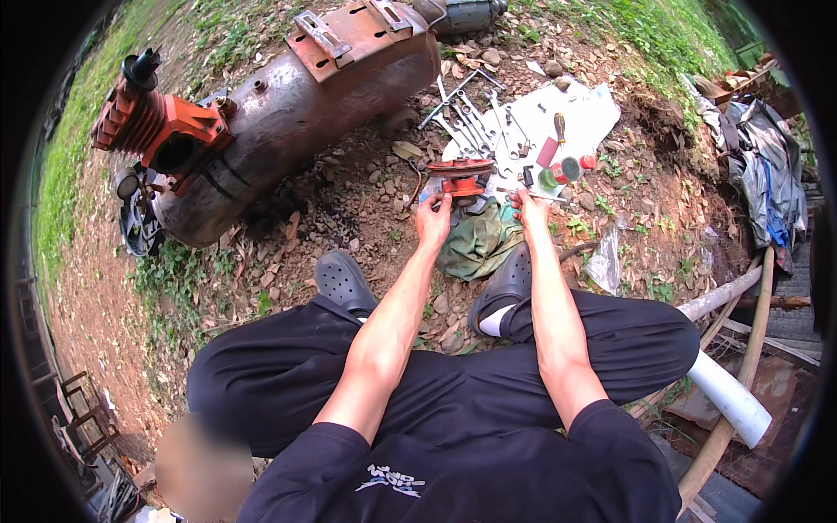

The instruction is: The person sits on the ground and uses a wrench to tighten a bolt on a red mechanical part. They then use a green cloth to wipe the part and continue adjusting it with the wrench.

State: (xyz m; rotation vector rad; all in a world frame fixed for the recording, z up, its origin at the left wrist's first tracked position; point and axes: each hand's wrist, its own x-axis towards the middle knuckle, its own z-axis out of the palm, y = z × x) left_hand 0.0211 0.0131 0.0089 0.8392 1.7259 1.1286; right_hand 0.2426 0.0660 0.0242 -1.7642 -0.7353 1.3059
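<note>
In front of me is an orange-red round metal part with a grooved pulley wheel (460, 167). My left hand (433, 218) is closed, thumb and fingers pinching at its lower left edge. To the right of it, my right hand (530, 212) is closed around a thin, light-coloured metal strip (549, 197), whose exact kind is too small to make out. A crumpled green-brown cloth (475, 244) lies under the pulley, between my hands. Just past my right hand lie a clear green-tinted bottle with a red cap (567, 170) and a small dark piece (527, 176).
Several wrenches (475, 126) and a yellow-black screwdriver (559, 128) lie on a white sheet (597, 113). A rusty compressor tank (288, 113) with an orange pump head (179, 131) stands at the left. Wooden poles (741, 366) and a white pipe (731, 401) are on the right.
</note>
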